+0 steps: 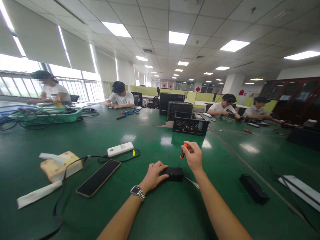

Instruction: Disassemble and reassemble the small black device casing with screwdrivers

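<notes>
A small black box (pixel 175 174) lies on the green table in front of me. My left hand (pixel 154 175), with a metal-banded watch (pixel 138 192) on its wrist, grips the box's left end between thumb and fingers. My right hand (pixel 193 156) pinches the orange and black handle of a screwdriver (pixel 183 152). The thin shaft points down to the right end of the box top; what its tip meets is too small to make out. Beside the box's right end, partly behind my right forearm, lies a thin pale object (pixel 192 183).
A phone (pixel 98 178), a tissue pack (pixel 61 166) and a white power bank (pixel 120 149) with a cable lie left. Another black block (pixel 254 188) rests right. An open black metal case (pixel 191 124) stands ahead. Several people sit around the table; a green basket (pixel 47 116) is far left.
</notes>
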`<control>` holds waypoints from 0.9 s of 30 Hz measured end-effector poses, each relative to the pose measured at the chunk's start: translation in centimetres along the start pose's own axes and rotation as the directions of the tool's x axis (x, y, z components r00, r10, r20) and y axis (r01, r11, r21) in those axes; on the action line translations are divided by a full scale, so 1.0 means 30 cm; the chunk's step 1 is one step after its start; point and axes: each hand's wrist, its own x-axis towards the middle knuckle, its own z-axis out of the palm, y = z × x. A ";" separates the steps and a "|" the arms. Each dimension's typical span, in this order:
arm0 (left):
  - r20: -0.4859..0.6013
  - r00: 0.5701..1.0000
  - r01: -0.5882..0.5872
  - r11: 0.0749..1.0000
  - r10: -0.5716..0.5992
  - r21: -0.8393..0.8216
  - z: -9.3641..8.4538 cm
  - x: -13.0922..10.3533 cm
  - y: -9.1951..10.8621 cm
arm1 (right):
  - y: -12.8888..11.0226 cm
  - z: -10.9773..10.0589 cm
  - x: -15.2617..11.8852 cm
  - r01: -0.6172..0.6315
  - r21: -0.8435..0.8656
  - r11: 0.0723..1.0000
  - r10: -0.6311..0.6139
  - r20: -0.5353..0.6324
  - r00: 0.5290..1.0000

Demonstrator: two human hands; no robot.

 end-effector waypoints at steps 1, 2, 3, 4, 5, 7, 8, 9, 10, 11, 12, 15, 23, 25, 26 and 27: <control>-0.003 1.000 0.000 1.000 0.000 -0.003 0.001 0.000 -0.002 | 0.005 -0.005 0.008 -0.010 -0.004 1.000 0.010 0.006 1.000; -0.009 1.000 0.003 1.000 -0.003 -0.007 0.002 -0.001 -0.003 | 0.010 -0.010 0.015 -0.019 -0.006 1.000 0.019 0.022 1.000; -0.016 1.000 0.006 1.000 -0.006 -0.010 0.004 -0.002 -0.003 | 0.015 -0.015 0.022 -0.026 -0.004 1.000 0.026 0.042 0.999; -0.023 1.000 0.010 1.000 -0.010 -0.013 0.005 -0.004 -0.003 | 0.021 -0.019 0.028 -0.034 0.001 0.999 0.034 0.063 0.997; -0.030 0.999 0.015 1.000 -0.015 -0.017 0.006 -0.006 -0.003 | 0.027 -0.021 0.032 -0.044 0.007 0.999 0.043 0.082 0.996; -0.041 0.999 0.024 0.999 -0.025 -0.024 0.006 -0.009 -0.004 | 0.039 -0.023 0.032 -0.064 0.017 0.998 0.062 0.100 0.993; -0.046 0.998 0.028 0.999 -0.029 -0.029 0.005 -0.012 -0.006 | 0.043 -0.023 0.030 -0.073 0.020 0.997 0.071 0.101 0.992; -0.050 0.998 0.031 0.999 -0.032 -0.034 0.004 -0.014 -0.008 | 0.046 -0.023 0.028 -0.082 0.021 0.996 0.080 0.099 0.992; -0.054 0.998 0.032 0.999 -0.034 -0.040 0.002 -0.016 -0.011 | 0.047 -0.023 0.025 -0.090 0.023 0.996 0.087 0.099 0.991; -0.056 0.998 0.032 0.998 -0.035 -0.046 0.000 -0.019 -0.014 | 0.045 -0.024 0.023 -0.099 0.027 0.995 0.095 0.106 0.990; -0.058 0.998 0.033 0.998 -0.036 -0.053 -0.001 -0.021 -0.017 | 0.041 -0.026 0.023 -0.107 0.035 0.994 0.102 0.123 0.987; -0.068 0.997 0.037 0.997 -0.041 -0.070 -0.002 -0.027 -0.023 | 0.016 -0.033 0.033 -0.135 0.073 0.988 0.117 0.215 0.970; -0.107 0.993 0.041 0.992 -0.054 -0.118 0.015 -0.022 -0.035 | -0.042 -0.009 0.038 -0.224 0.192 0.955 0.168 0.269 0.948; -0.114 0.992 0.040 0.990 -0.056 -0.135 0.018 -0.021 -0.037 | -0.036 0.007 0.024 -0.249 0.208 0.946 0.186 0.282 0.941; -0.118 0.991 0.041 0.989 -0.058 -0.142 0.019 -0.021 -0.037 | -0.031 0.013 0.018 -0.260 0.214 0.942 0.196 0.281 0.939; -0.121 0.991 0.042 0.988 -0.061 -0.148 0.019 -0.021 -0.037 | -0.025 0.018 0.012 -0.269 0.219 0.938 0.204 0.279 0.938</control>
